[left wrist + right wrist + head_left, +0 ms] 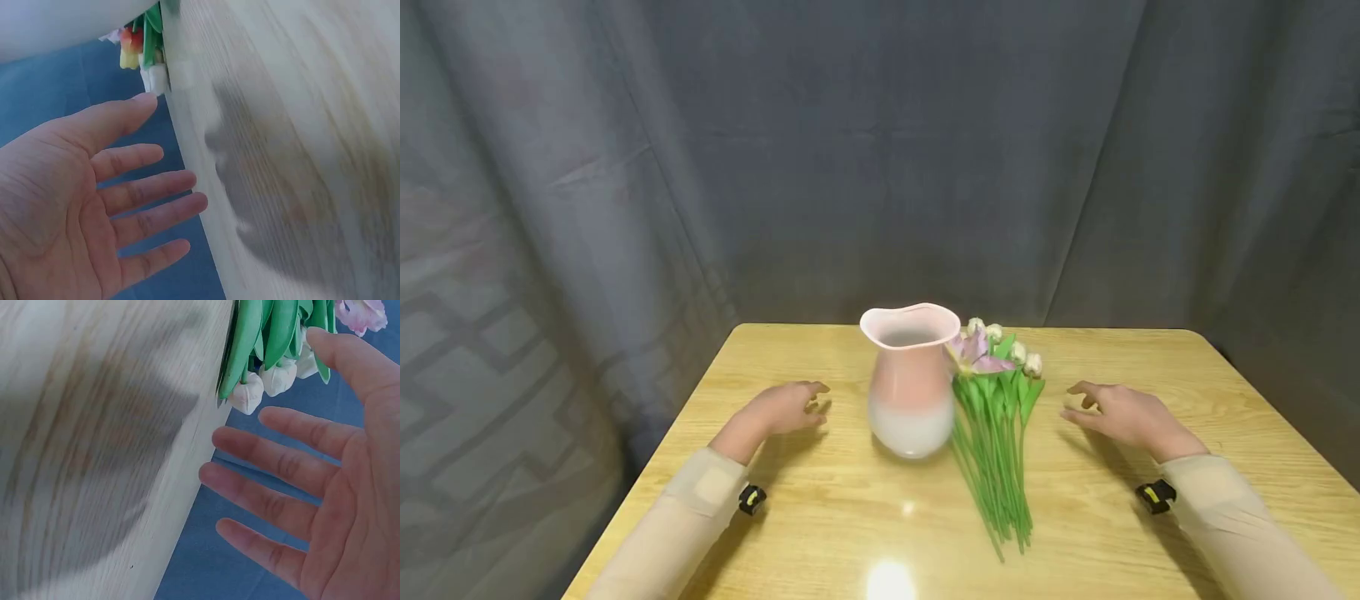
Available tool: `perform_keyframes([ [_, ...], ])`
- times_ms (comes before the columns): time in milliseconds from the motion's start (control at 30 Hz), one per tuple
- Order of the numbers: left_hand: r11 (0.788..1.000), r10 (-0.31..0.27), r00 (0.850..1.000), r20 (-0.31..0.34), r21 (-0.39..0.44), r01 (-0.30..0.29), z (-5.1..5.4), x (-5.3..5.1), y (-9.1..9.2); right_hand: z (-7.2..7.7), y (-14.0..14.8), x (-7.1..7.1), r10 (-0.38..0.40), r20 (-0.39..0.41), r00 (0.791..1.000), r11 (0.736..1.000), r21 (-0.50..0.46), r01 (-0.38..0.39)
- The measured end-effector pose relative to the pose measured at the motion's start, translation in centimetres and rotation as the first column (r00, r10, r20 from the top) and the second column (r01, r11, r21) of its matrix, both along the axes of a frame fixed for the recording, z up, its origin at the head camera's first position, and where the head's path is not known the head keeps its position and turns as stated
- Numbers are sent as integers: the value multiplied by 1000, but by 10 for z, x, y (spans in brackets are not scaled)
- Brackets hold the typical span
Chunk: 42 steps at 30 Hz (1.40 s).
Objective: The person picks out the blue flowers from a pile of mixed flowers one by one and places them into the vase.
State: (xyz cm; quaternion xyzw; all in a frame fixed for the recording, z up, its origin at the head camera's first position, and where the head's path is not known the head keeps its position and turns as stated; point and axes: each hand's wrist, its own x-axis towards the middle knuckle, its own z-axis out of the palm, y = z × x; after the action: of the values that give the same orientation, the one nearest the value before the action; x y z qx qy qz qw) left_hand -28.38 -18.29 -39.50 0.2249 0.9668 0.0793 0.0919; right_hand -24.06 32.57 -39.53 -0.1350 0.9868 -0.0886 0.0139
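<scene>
Showing red-yellow bloom (130, 47), left wrist only

vase (912, 379): pink above white | tulips (1033, 365): mostly white | bloom (979, 353): lilac | stems (1000, 467): green | table (805, 525): yellow, wood-grained

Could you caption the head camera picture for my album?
Left hand and right hand flank a vase and flowers on a wooden table.

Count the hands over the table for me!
2: the left hand, left of the pink-and-white vase, and the right hand, right of the flower bunch.
</scene>
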Motion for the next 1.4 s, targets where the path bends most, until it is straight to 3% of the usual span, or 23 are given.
perform_keyframes([
  [100, 998, -47, 999, 9, 53, 46, 1, -1, 7, 1, 0, 0, 4, 10, 1000, 1000, 4, -4],
  [200, 979, -109, 993, 54, 178, 98, 0, 0, 18, 2, 0, 0, 11, 10, 1000, 1000, 3, -11],
  [367, 904, -219, 966, 137, 400, 148, -11, 2, 37, 3, -2, 1, 22, 15, 1000, 1000, -4, -22],
  [567, 829, -278, 948, 153, 537, 156, -27, -2, 53, 2, -3, 2, 21, 17, 1000, 1000, -12, -21],
  [733, 760, -324, 929, 180, 634, 142, -33, -3, 61, 2, -2, 2, 18, 11, 1000, 1000, -11, -17],
  [1067, 697, -364, 909, 206, 707, 119, -35, -3, 68, 3, 0, 3, 19, -2, 1000, 1000, -23, -19],
  [1400, 710, -300, 932, 204, 701, 75, -38, -3, 66, 0, 0, 2, 23, -1, 1000, 999, -23, -23],
])
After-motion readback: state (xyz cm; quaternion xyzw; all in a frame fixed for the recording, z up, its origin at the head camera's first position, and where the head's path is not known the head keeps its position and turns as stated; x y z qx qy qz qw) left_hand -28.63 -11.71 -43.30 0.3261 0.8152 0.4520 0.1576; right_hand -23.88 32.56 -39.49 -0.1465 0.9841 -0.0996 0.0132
